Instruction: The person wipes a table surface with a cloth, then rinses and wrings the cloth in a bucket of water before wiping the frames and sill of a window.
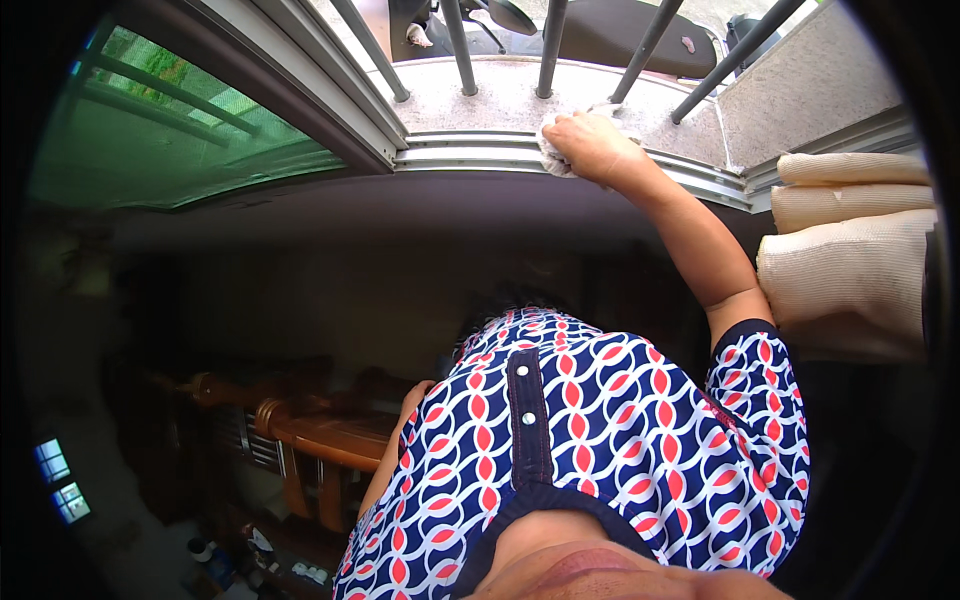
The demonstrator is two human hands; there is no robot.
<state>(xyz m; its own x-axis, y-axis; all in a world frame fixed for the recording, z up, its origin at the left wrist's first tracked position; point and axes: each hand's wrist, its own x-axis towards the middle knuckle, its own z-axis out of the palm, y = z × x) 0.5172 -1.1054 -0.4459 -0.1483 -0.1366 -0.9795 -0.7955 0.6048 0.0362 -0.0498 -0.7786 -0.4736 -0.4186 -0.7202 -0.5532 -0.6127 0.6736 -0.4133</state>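
My right hand (598,146) is closed round a crumpled whitish cloth (556,156), which bunches out past the fingers. Hand and cloth press against the metal window track (470,153), right of its middle, with the right arm stretched far forward. Just beyond the knuckles lies the pale stone sill (505,95). Low at my left side, my left hand (415,398) shows only in a small part beside my patterned shirt, near a wooden chair arm (320,435). Its fingers are hidden, so what it touches cannot be made out.
Grey window bars (551,50) rise from the sill, with a parked motorbike (630,38) outside. A green-tinted sliding pane (190,130) fills the left. Rolled beige ribbed material (850,265) is stacked by my right elbow. Below the window, the wall (400,215) falls into shadow.
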